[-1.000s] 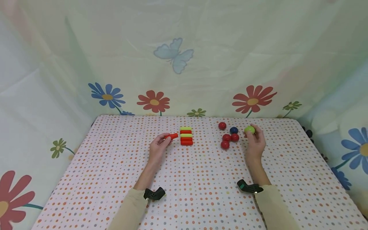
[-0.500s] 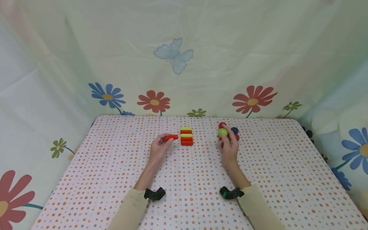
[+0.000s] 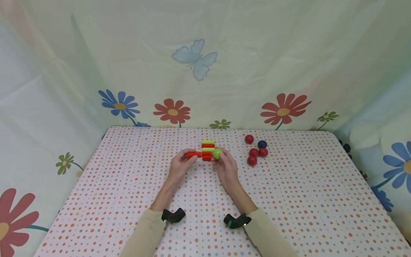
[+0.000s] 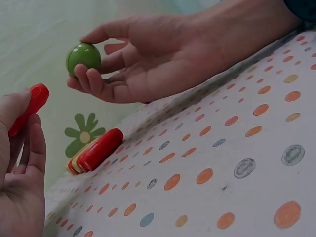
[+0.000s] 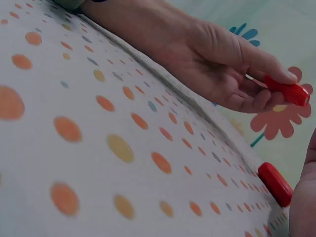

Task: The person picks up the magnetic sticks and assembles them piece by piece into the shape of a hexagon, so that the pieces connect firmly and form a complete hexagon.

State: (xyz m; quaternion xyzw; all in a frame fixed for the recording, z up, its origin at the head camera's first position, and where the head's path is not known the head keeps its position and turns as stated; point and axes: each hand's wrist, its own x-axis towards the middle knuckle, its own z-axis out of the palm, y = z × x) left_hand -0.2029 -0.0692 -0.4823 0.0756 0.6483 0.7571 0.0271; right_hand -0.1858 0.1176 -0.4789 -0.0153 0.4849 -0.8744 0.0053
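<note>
My left hand [image 3: 179, 167] pinches a short red stick-like piece [image 3: 192, 154] between thumb and fingers, its free end pointing right. Facing it, my right hand [image 3: 228, 170] grips a glossy green ball [image 3: 217, 154] by the fingertips. In the left wrist view a gap separates the ball [image 4: 83, 60] from the red piece [image 4: 35, 102], both raised off the table. Behind and below them lies a row of red and yellow-green sticks [image 3: 208, 145], partly covered by the ball and right fingers. The ball is out of sight in the right wrist view.
Several red balls [image 3: 252, 160] and one dark blue ball [image 3: 262, 144] rest on the table right of my hands. The dotted cloth [image 3: 128, 200] covers the table, whose far edge meets a hanging flowered curtain [image 3: 224, 89].
My right hand has carried the green ball leftward, across the loose balls, to close beside the red piece. The left hand stays nearly in place, and its piece has turned more level.
</note>
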